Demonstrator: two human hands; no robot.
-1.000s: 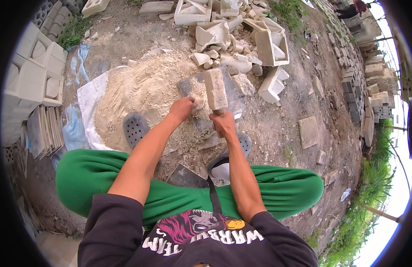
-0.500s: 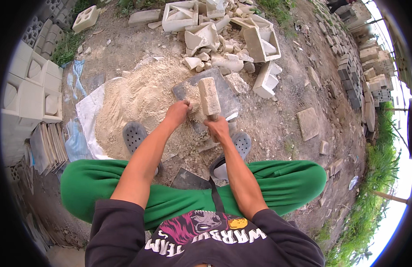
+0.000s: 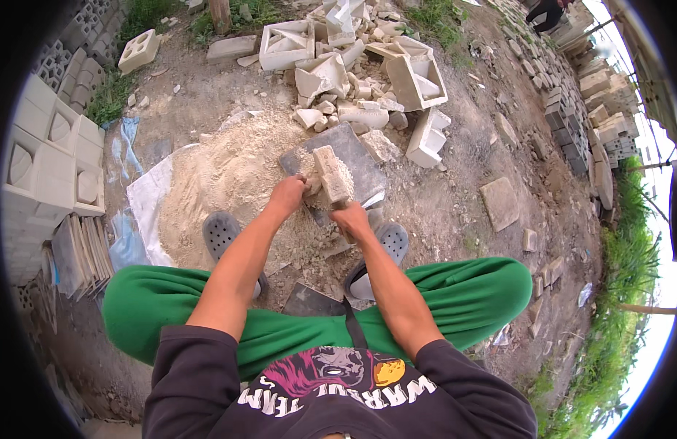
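My right hand (image 3: 351, 217) is wrapped around the handle of a dusty, block-headed mallet (image 3: 333, 174). The mallet's head lies low over a dark flat slab (image 3: 360, 150) strewn with pale crumbs. Close to its left, my left hand (image 3: 287, 194) is closed at the slab's near edge; whatever its fingers pinch is hidden. Beside that hand spreads a heap of pale crushed rubble (image 3: 225, 164), partly on a white sheet (image 3: 150, 186).
Beyond the slab lies a pile of broken cream blocks (image 3: 364, 84). Pale moulded blocks (image 3: 57, 146) are stacked at left, above leaning thin boards (image 3: 82, 252). A flat stone (image 3: 499, 203) rests at right. Another person (image 3: 549, 16) is at far upper right.
The mallet head has come down toward the slab and slightly left, with my right hand moving along. My left hand stays closed in nearly the same place. The view has shifted a little.
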